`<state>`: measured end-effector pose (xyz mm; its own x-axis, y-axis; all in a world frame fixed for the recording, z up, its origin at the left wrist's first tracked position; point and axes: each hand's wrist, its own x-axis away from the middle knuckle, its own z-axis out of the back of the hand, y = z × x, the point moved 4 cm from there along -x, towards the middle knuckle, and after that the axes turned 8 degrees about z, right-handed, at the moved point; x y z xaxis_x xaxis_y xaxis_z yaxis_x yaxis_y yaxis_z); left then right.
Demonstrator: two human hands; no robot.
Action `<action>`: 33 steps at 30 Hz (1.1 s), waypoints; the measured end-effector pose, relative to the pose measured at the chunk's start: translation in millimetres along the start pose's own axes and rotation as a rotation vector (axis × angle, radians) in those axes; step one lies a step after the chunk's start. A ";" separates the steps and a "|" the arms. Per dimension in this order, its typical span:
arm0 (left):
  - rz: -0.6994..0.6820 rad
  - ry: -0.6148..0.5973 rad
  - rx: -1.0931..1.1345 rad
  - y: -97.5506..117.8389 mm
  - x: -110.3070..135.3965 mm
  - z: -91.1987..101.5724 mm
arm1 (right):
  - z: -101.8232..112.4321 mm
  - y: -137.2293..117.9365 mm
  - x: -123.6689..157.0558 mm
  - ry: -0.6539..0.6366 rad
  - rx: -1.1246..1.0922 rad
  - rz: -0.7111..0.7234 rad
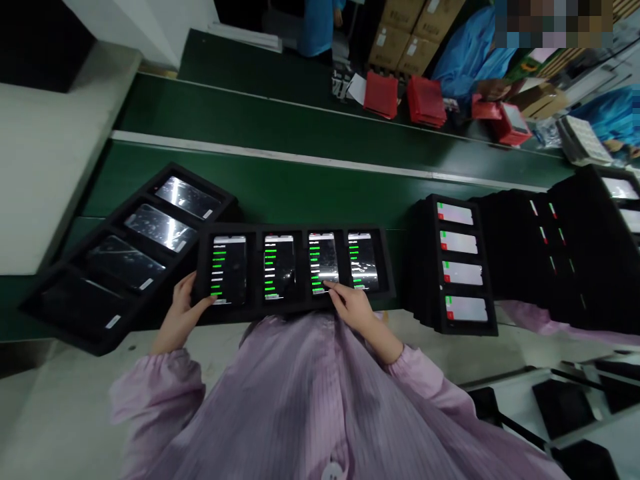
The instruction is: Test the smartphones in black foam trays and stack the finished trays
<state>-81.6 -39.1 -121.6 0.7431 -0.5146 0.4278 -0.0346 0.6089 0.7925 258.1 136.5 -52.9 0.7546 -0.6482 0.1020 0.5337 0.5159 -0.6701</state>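
At the near edge of the green conveyor belt [300, 180], a black foam tray [295, 303] sits square before the person, holding four smartphones side by side, each screen lit with rows of green and white bars. Gripping the tray's left end, the left hand [183, 310] has its thumb laid over the rim just beside the leftmost phone [229, 269] and its fingers curled around the edge. Over on the other side, the right hand [353, 308] is mostly folded, with the index finger stretched out and its tip touching the bottom of the third phone [323, 263]; it holds nothing. Next to that one, the second phone [279, 265] and fourth phone [363, 260] lie untouched. Left of this tray, a second foam tray [75, 320] lies at an angle with four dark-screened phones. Well to the right, a stack of trays [463, 263] carries phones with white screens. Across the belt stand red bins [426, 100] and cardboard boxes [405, 33], with co-workers in blue coats [470, 50] nearby.
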 end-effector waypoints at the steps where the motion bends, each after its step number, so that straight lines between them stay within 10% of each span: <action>1: 0.006 0.003 0.013 0.5 0.3 0.2 | -0.5 0.1 -0.1 0.000 0.003 0.001; 33: 0.065 0.009 -0.072 15.9 3.2 -5.0 | 11.8 2.4 17.0 0.107 -0.062 0.058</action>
<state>-76.5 -28.0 -109.8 0.7466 -0.4674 0.4734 -0.0355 0.6827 0.7298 276.7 133.4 -44.1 0.7366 -0.6762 -0.0147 0.4637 0.5207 -0.7168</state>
